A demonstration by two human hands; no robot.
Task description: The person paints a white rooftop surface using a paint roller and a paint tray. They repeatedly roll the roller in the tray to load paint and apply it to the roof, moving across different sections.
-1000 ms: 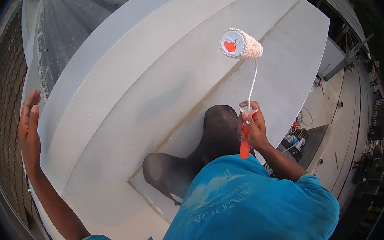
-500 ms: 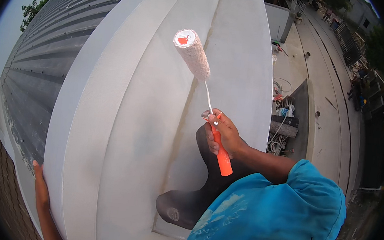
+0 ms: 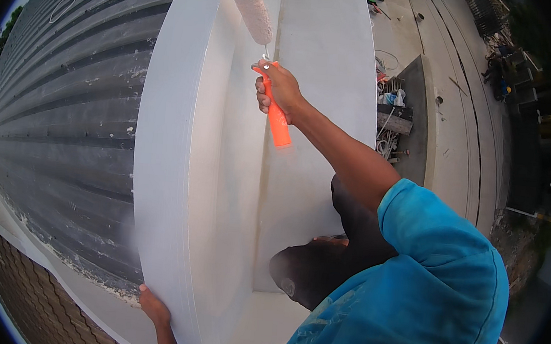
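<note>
My right hand (image 3: 278, 91) is wrapped round the orange handle of a paint roller (image 3: 251, 11). The roller's fluffy, pale pinkish sleeve points up and to the left, above the grey-white ledge. A thin wire frame joins sleeve and handle. At the lower left, my left hand (image 3: 155, 307) rests against the outer edge of the pale parapet (image 3: 168, 162), beside the corrugated roofing. It holds no tool; its fingertips are partly out of sight. My bent legs in dark trousers (image 3: 309, 273) are on the ledge, below my right arm.
Dark corrugated roofing (image 3: 69, 128) slopes away on the left, with a tiled roof (image 3: 23, 281) below it. To the right the ledge drops to a concrete yard (image 3: 450, 122) far below. Timber and coiled hoses (image 3: 392, 123) lie down there by a low wall.
The roller and my right hand have moved up and left in the picture, the arm reaching further out. My left hand appears further right, still at the parapet edge. The view has shifted.
</note>
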